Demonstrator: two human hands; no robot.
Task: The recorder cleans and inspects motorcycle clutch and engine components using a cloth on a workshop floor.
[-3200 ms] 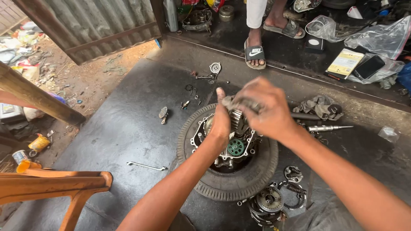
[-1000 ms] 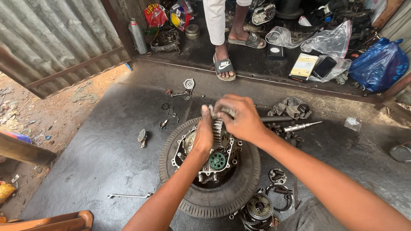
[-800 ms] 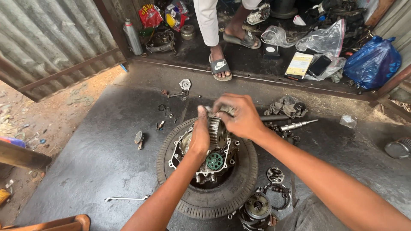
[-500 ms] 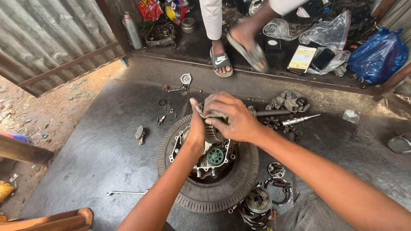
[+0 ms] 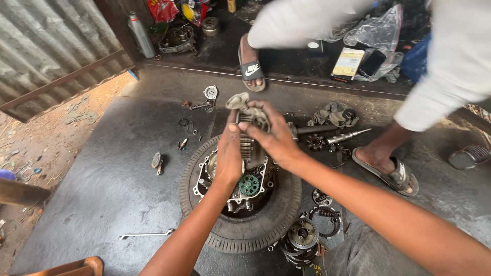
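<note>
Engine casing [image 5: 240, 186] is cradled in a tyre [image 5: 240, 232], steadied for work; above it, a finned metal part [image 5: 249, 134], seemingly a cylinder, is gripped by left hand [image 5: 229, 156] and right hand [image 5: 271, 134].

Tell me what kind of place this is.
Most likely an informal roadside motorcycle repair shop. An engine case sits cradled in a tyre on an oil-stained slab; clutch parts, a spanner and loose gears lie around; a corrugated metal wall stands at the edge.
</note>
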